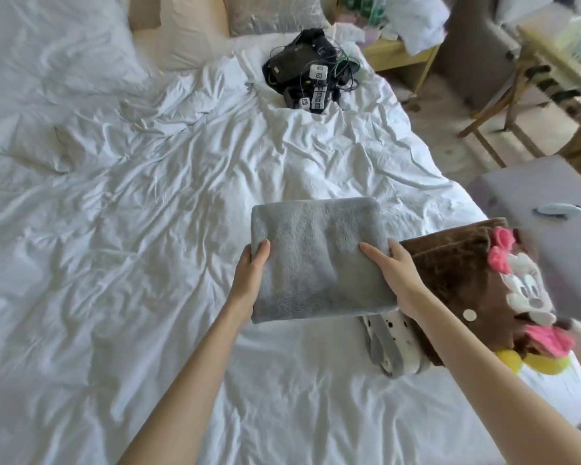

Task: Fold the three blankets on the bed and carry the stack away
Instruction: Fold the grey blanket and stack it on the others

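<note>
Both hands, left [249, 280] and right [394, 273], grip the folded grey blanket [316, 260]; no readable writing.

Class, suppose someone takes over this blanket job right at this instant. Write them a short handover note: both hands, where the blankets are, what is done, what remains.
Left hand and right hand each grip a side of the folded grey blanket, held above the bed.
The folded brown cartoon blanket lies at the bed's right edge, on top of a folded spotted white blanket.
Done: all three look folded.
Left: set the grey one on that pile, then carry the stack away.
</note>
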Available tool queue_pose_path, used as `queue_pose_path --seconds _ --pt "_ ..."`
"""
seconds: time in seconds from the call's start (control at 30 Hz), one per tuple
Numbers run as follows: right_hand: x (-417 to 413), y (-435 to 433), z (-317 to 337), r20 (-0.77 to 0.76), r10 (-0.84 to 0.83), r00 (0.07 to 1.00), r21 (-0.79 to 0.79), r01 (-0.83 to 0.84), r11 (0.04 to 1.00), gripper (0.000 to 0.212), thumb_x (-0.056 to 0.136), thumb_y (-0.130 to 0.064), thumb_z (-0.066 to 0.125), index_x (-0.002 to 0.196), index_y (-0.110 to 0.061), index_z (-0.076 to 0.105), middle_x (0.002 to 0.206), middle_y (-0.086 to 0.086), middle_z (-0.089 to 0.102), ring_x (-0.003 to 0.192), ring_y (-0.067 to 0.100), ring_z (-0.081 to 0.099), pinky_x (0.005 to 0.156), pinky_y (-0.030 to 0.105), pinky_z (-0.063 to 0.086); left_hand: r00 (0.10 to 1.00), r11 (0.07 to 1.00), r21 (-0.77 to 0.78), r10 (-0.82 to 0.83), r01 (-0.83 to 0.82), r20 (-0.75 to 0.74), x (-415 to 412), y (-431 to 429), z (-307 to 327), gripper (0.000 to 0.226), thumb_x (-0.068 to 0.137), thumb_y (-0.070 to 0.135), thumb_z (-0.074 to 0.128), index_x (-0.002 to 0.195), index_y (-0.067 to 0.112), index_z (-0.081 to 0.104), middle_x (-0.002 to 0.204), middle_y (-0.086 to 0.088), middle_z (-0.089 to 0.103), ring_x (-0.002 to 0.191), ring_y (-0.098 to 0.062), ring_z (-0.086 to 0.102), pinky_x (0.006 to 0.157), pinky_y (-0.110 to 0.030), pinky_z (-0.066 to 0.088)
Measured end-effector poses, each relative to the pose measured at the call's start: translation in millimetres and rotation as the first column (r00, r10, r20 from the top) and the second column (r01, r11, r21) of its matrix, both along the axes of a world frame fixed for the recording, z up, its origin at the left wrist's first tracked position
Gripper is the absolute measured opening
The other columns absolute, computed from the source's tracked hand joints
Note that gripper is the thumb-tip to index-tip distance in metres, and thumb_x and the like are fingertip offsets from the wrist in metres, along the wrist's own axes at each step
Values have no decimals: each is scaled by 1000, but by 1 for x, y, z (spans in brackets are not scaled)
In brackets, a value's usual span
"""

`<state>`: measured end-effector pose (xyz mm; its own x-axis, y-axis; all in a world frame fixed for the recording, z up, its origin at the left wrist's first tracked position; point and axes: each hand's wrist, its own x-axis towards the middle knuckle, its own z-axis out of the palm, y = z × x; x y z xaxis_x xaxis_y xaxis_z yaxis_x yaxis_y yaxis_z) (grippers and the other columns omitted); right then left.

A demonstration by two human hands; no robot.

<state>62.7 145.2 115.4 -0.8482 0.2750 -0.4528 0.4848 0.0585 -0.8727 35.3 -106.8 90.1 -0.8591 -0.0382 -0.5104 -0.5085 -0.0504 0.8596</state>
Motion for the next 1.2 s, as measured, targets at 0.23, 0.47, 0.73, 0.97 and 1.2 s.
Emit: queue_pose_path --seconds 0.23,0.47,0.73,0.97,1.2 --pt "45 143 73 -119 -87 989 56 94 994 20 77 -43 74 92 -32 68 82 -18 73 72 -1 68 56 12 51 986 998 10 -67 69 -150 37 153 70 16 97 46 51 109 35 54 114 6 64 104 -12 64 82 -28 55" --pt "62 278 75 -161 -85 983 156 110 982 24 76 -42 75 90 -25 65 86 -3 71 72 5 66 58 19 51 982 996 -91 -38 22 -186 72 289 71 34 99 47 45 125 25 52 116 14 59 108 -9 57 91 -21 46" --pt "78 323 8 141 68 988 431 -124 894 60 86 -31 68 134 -10 40 130 10 53 119 28 51 96 42 43 993 912 -407 2 46 117 99 340 20 43 100 33 48 132 4 43 129 -13 56 111 -28 55 80 -31 38" --pt "58 311 7 -250 319 914 816 21 578 56 92 -32 54 144 -23 35 152 4 33 137 24 33 111 42 32 925 539 -838 -269 -85 -267 86 360 34 56 99 38 41 151 21 27 155 -6 29 141 -24 28 114 -46 30" --pt "37 323 -47 7 521 854 860 -271 432 56 100 -41 33 153 -31 20 162 -3 16 150 14 12 122 38 9 774 289 -957 -614 39 -154 50 377 -10 53 102 43 27 154 30 24 164 -3 12 151 -22 11 120 -47 14"
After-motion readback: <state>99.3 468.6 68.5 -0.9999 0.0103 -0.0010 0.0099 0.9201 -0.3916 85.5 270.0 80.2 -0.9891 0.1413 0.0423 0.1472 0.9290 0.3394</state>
